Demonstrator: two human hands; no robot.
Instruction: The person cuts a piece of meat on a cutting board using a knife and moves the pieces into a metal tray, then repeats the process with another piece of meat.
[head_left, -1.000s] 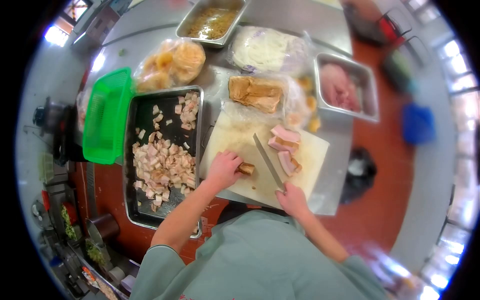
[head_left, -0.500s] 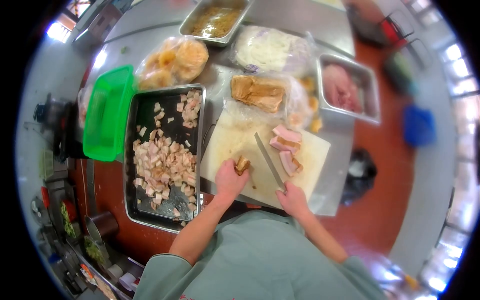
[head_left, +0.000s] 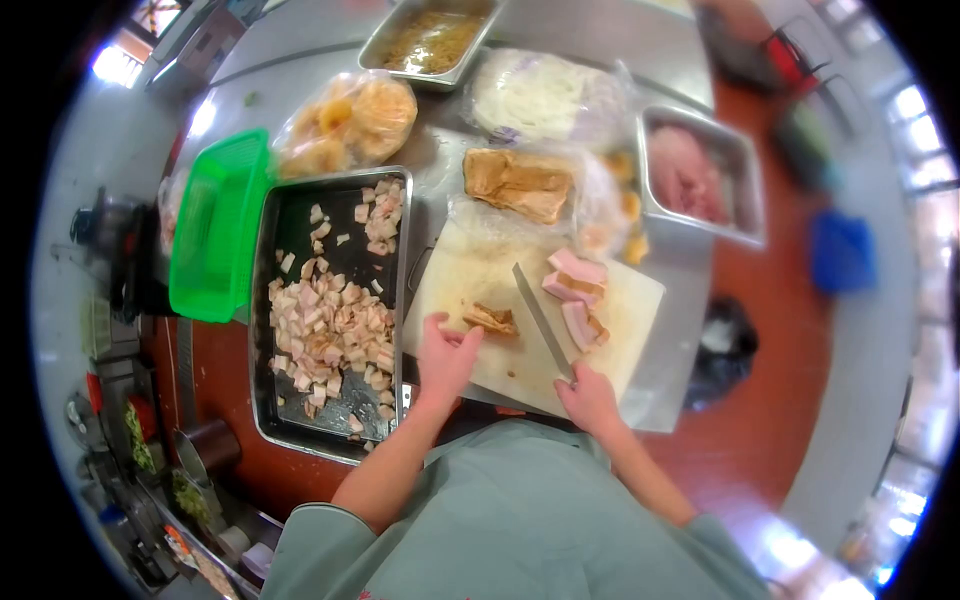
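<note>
On the white cutting board (head_left: 455, 265) lies a strip of brown-skinned pork (head_left: 491, 319). My left hand (head_left: 446, 358) is just left of that strip, thumb and fingers apart, with nothing in it. My right hand (head_left: 588, 397) grips a knife (head_left: 541, 318) by its handle, the blade pointing away from me over the board. Right of the blade are cut slabs of pork belly (head_left: 577, 278), pale with brown rind. A larger brown-skinned pork block (head_left: 517, 185) rests on plastic wrap beyond the board. Left of the board, diced pork (head_left: 330, 325) is heaped in a dark metal tray (head_left: 262, 400).
A green plastic basket (head_left: 183, 268) stands left of the tray. Behind are a bag of round yellowish food (head_left: 345, 120), a wrapped white bundle (head_left: 545, 98) and a steel pan (head_left: 372, 62). Another steel pan (head_left: 745, 160) at the right holds pink raw meat.
My left hand has let go of the pork strip and drawn slightly left, fingers opening. The strip now lies on the board. The knife and right hand have hardly moved.
</note>
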